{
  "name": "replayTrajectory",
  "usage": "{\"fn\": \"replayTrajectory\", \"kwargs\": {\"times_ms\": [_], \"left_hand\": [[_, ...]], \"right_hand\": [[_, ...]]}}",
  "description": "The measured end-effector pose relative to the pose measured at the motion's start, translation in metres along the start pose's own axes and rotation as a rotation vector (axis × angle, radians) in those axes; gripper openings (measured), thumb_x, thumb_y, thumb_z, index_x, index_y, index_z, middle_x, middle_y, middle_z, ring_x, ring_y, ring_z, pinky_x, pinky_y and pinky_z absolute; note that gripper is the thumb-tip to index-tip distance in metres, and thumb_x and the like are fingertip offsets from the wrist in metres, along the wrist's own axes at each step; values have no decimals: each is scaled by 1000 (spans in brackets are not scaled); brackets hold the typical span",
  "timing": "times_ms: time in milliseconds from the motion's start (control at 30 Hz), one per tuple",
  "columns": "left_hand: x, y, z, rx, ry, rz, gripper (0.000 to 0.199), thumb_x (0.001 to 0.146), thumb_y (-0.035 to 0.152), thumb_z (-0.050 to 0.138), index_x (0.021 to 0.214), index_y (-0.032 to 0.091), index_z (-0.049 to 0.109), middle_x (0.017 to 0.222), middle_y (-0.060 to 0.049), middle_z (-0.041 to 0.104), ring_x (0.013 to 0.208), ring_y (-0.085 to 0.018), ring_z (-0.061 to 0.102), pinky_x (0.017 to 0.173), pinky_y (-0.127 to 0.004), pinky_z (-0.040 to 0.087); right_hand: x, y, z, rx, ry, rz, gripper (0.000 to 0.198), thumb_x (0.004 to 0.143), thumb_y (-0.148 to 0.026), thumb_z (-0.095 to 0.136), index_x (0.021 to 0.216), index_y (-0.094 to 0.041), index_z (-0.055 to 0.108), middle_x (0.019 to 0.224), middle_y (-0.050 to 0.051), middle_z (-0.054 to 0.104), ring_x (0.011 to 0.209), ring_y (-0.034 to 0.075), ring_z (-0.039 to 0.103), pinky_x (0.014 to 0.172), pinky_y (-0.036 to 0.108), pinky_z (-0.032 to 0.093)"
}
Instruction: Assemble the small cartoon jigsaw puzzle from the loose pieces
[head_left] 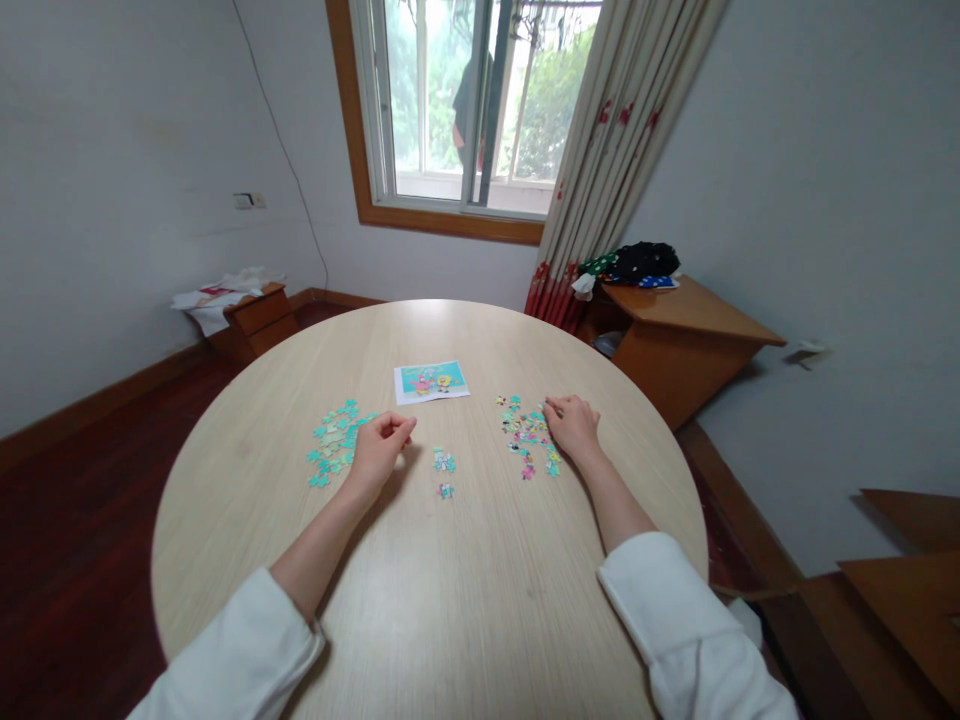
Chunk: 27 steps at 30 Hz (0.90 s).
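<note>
My left hand point(382, 448) hovers over the table beside a pile of teal and pale green jigsaw pieces point(330, 442). Its fingers are pinched together; whatever they hold, if anything, is hidden. On the right, my right hand point(574, 425) reaches to the far edge of a mixed pink, yellow and teal pile of jigsaw pieces point(527, 432), its fingertips closed on a small jigsaw piece point(543, 405). Between the hands lie a small joined cluster of pieces point(444, 461) and a separate piece point(446, 491) nearer me. Beyond them is a printed cartoon picture point(432, 381).
Everything lies on a round, light wood table point(480, 600). Past it are a window point(465, 110), a curtain point(600, 150) and a wooden cabinet point(690, 310) with dark cloth point(643, 262) on top. A low wooden stand point(262, 318) with papers is at left.
</note>
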<state>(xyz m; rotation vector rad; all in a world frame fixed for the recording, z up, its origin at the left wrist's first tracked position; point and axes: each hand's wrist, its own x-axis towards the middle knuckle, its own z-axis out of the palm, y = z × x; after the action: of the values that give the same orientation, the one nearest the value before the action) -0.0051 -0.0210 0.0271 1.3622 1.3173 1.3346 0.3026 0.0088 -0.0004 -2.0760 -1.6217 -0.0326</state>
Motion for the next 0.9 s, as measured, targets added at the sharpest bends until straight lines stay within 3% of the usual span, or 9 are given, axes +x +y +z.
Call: {"fn": "replayTrajectory", "kwargs": {"times_ms": [300, 900], "left_hand": [[0, -1, 0, 0, 0, -10, 34, 61, 49, 64, 54, 17, 54, 46, 4, 48, 46, -10, 42, 49, -23, 32], [1, -2, 0, -21, -6, -19, 29, 63, 42, 64, 54, 17, 54, 47, 4, 48, 47, -9, 42, 50, -23, 31]], "right_hand": [[3, 3, 4, -19, 26, -2, 23, 79, -32, 54, 90, -22, 71, 95, 8, 66, 91, 22, 53, 77, 35, 31], [6, 1, 3, 48, -45, 100, 22, 78, -30, 58, 96, -22, 69, 104, 8, 64, 98, 23, 53, 81, 37, 32]]}}
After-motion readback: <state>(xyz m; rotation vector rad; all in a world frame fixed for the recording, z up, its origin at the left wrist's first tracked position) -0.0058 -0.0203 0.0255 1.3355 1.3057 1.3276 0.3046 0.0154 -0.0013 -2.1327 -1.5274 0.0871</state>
